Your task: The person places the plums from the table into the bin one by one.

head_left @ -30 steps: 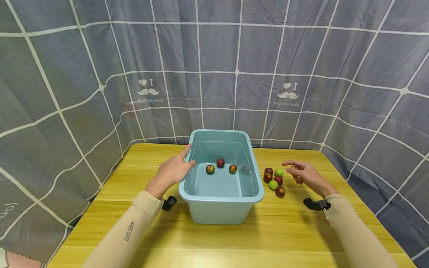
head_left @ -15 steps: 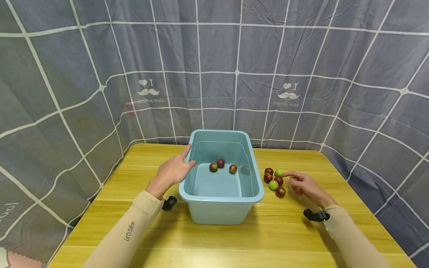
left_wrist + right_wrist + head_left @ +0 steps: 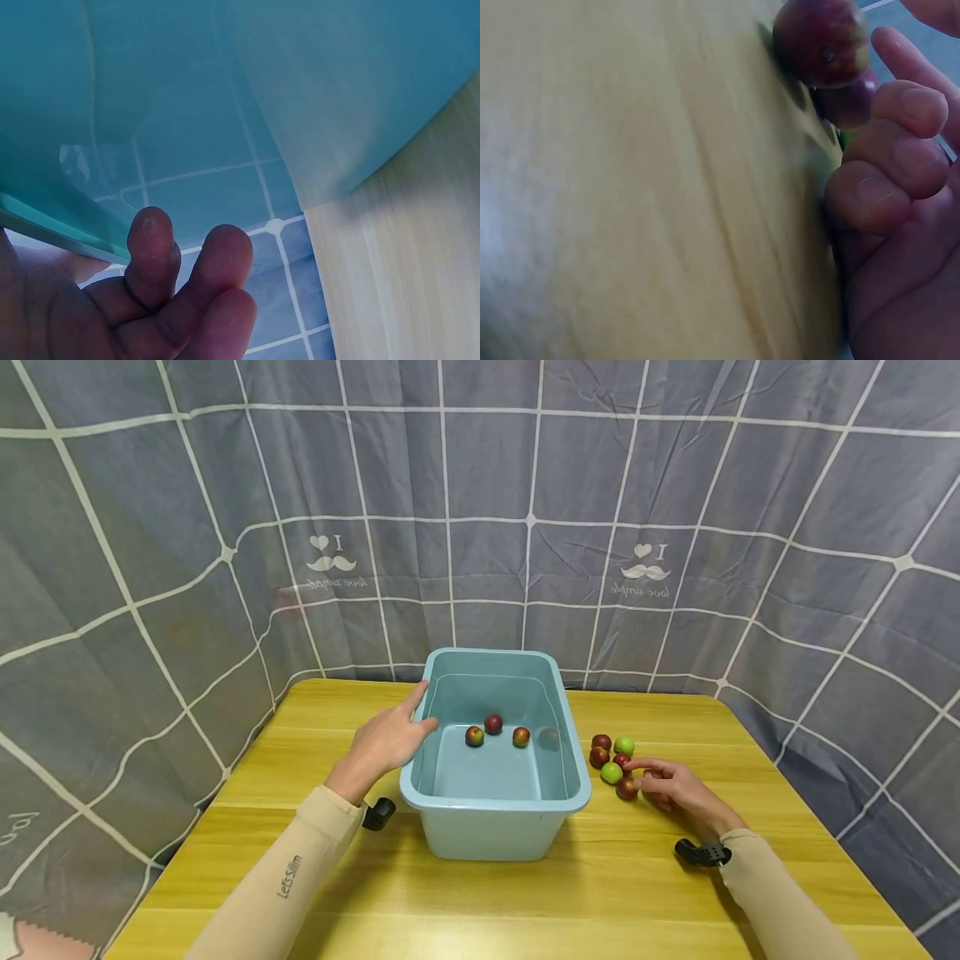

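On a yellow wooden table: three fruits in a blue tub, six fruits beside it

Far left, one bit of pink cloth peeks out at the bottom corner. Behind everything hangs a grey cloth with white lines. At its left edge are a few letters, cut off. Next comes the left sleeve, with black writing that looks like "Let's Slim". Up on the cloth, one moustache print has a heart, an "I" and the words "love simple", all backward.

The left hand holds the tub's left edge, thumb over the inside, pointing finger along the rim. One black strap is by that wrist. Inside the tub, two fruits are red and yellow and one is dark red.

A second moustache print, with the same backward words, is farther right. Below it, the six fruits sit close together on the table: four red, two green. The right hand is next to them. Its thumb and pointing finger stretch out, apart, by the front red fruit; the other three fingers are bent. I cannot tell if they touch it. One more black strap and the right sleeve come last.
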The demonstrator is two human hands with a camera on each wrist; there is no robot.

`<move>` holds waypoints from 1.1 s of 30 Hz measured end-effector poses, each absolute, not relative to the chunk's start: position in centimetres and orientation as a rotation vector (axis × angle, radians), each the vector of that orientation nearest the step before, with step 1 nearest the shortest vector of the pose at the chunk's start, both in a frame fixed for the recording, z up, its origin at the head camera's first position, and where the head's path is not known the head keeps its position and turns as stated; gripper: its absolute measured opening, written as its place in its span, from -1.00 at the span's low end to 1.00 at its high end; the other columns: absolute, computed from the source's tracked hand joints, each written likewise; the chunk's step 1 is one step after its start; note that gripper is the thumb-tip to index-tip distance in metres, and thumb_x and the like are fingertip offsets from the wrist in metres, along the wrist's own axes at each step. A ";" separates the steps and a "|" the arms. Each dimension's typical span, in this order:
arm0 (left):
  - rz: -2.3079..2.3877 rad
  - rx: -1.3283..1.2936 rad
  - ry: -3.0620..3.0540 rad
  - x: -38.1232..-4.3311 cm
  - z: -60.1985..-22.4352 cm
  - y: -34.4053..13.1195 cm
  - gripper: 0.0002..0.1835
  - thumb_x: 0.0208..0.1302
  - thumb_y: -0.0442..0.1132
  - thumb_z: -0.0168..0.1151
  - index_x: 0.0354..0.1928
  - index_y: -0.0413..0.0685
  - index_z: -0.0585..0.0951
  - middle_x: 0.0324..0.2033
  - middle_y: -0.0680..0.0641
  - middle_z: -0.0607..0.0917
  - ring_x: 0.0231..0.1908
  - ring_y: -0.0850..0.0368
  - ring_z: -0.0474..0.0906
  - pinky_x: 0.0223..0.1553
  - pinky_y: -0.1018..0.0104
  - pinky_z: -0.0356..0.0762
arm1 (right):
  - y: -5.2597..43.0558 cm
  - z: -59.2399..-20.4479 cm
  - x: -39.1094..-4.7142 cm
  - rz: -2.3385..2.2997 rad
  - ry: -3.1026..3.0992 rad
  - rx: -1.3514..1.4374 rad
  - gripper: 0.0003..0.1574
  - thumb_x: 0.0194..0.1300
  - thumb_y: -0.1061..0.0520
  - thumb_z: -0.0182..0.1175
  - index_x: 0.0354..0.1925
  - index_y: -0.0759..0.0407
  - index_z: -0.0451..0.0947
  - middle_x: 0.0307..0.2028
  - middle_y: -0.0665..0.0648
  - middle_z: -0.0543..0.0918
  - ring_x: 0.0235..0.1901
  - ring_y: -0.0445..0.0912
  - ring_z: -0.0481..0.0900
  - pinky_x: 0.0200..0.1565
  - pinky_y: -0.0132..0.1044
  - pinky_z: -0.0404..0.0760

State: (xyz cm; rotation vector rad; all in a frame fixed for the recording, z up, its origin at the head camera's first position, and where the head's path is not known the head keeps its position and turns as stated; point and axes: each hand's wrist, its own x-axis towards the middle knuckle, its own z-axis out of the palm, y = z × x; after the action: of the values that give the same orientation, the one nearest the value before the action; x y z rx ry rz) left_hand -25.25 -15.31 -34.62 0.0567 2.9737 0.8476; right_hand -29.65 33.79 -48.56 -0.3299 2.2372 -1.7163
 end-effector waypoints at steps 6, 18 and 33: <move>0.852 0.051 2.966 -25.2 -34.7 -15.4 -0.18 0.40 0.24 -0.09 0.62 0.43 -0.12 0.13 -0.21 0.65 -0.35 -0.03 0.60 -0.52 0.13 0.42 | 33.5 -48.5 -29.6 -1.612 2.327 -0.295 -0.40 0.36 0.06 0.29 0.26 0.30 0.48 -0.64 -0.04 0.33 -0.68 -0.14 0.24 -0.58 -0.30 0.32; 0.868 0.059 2.958 -25.3 -34.6 -15.4 -0.19 0.42 0.23 -0.09 0.62 0.43 -0.12 0.22 -0.23 0.60 -0.32 -0.04 0.60 -0.51 0.13 0.43 | 33.4 -48.9 -30.0 -1.507 2.451 -0.448 -0.42 0.29 0.14 0.35 0.20 0.39 0.51 -0.62 -0.07 0.40 -0.71 -0.23 0.25 -0.64 -0.33 0.29; 0.847 0.040 2.968 -25.3 -34.6 -15.3 -0.19 0.40 0.25 -0.11 0.62 0.44 -0.12 0.15 -0.23 0.64 -0.35 -0.05 0.59 -0.52 0.13 0.42 | 33.4 -49.1 -30.1 -1.470 2.484 -0.423 -0.43 0.26 0.12 0.38 0.16 0.38 0.53 -0.60 -0.05 0.41 -0.69 -0.25 0.27 -0.62 -0.38 0.29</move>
State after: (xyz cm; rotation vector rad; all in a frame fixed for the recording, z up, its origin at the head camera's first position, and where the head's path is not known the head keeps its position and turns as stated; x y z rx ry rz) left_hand -25.29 -15.26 -34.61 0.0400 2.9679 0.8467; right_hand -30.12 33.37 -49.08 -0.4230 2.4844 -1.4699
